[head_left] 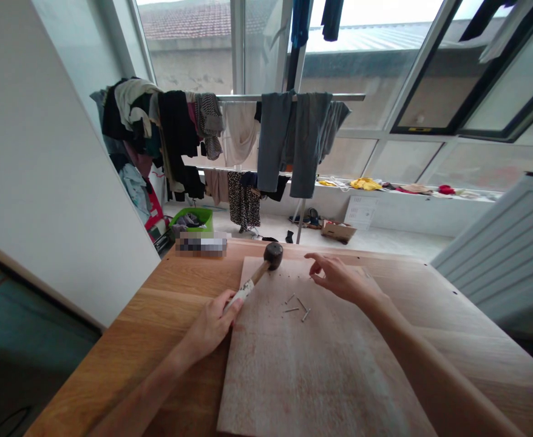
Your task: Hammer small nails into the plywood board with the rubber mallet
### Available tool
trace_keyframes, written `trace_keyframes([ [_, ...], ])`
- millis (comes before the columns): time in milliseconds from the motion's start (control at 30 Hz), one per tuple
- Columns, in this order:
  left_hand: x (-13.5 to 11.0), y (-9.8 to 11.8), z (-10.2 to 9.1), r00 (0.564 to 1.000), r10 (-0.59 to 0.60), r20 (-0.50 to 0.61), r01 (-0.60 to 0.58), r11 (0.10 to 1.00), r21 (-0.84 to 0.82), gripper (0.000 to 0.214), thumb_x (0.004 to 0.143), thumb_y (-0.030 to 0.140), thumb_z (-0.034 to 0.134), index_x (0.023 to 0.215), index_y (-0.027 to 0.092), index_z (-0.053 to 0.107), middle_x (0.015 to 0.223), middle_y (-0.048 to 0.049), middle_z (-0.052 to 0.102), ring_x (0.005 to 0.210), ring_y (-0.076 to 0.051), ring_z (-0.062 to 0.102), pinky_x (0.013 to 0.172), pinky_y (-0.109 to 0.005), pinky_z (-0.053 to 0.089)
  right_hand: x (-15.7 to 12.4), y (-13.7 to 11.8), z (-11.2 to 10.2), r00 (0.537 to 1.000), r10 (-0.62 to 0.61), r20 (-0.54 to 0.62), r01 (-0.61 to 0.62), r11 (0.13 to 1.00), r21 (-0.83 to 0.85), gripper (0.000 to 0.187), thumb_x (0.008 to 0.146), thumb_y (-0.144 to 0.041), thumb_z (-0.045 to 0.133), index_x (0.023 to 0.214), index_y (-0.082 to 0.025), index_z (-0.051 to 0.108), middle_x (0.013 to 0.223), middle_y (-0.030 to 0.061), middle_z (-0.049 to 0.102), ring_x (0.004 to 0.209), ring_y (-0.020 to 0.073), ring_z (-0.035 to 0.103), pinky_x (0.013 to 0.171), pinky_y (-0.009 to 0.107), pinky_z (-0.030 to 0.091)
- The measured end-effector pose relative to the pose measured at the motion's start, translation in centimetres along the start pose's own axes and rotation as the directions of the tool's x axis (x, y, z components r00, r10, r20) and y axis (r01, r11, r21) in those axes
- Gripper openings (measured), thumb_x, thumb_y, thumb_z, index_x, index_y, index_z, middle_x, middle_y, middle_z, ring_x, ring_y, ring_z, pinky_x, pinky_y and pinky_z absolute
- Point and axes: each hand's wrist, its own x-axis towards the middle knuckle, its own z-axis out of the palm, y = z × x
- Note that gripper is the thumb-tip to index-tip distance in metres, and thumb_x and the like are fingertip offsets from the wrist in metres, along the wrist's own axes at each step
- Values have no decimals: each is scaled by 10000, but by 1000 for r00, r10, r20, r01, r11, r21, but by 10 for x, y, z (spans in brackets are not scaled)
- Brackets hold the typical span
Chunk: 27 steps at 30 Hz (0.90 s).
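Note:
My left hand point(218, 318) is wrapped around the pale, wrapped handle of a rubber mallet point(258, 273). The mallet's black head is over the far left part of a wooden board point(285, 376). Above the board's far edge, my right hand point(332, 276) has its index finger stretched out and its thumb apart from it. I see nothing held between those fingers. Several loose nails point(290, 311) lie on the board between my hands. A row of small dark dots runs near the far edge; whether they are holes or nail heads I cannot tell.
The board lies on a wooden table point(170, 328). Just past its far edge stand a drying rack with clothes point(275, 139), a green basket point(207, 218) and a cardboard box point(338, 230). A white panel point(52, 164) is at the left and a ribbed white panel point(512, 243) at the right.

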Motion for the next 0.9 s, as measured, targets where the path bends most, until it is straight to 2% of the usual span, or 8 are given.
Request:
trace_keyframes([
  [167,0,0,0,1000,2,4,-2,1000,-15,443,959,583,372,924,190,573,670,21,534,557,-148,504,522,-247,382,-10,16,20,975,10,-222,-1,999,37,597,792,-213,609,1381,-250,519,1048,52,768,1127,307,642,1023,511,437],
  [300,-1,-1,0,1000,4,-4,-4,1000,-26,439,963,582,387,941,189,582,650,28,530,538,-142,496,501,-238,371,-15,21,34,943,5,-332,9,999,41,587,812,-252,596,1392,-246,510,983,51,772,1179,330,608,1068,564,385],
  [633,0,-3,1,1000,13,-1,-13,998,-65,437,968,581,406,933,186,590,637,32,513,499,-120,455,454,-219,334,-16,26,46,932,66,-357,-21,991,129,587,825,-275,587,1400,-197,499,1019,77,774,1250,343,572,1080,577,370],
  [900,-3,2,5,1000,-17,15,18,991,-132,430,950,595,443,877,185,552,644,48,485,443,-82,401,404,-200,298,-15,22,47,923,52,-381,3,990,143,591,812,-241,585,1396,-219,502,988,74,781,1246,342,575,1070,587,367],
])
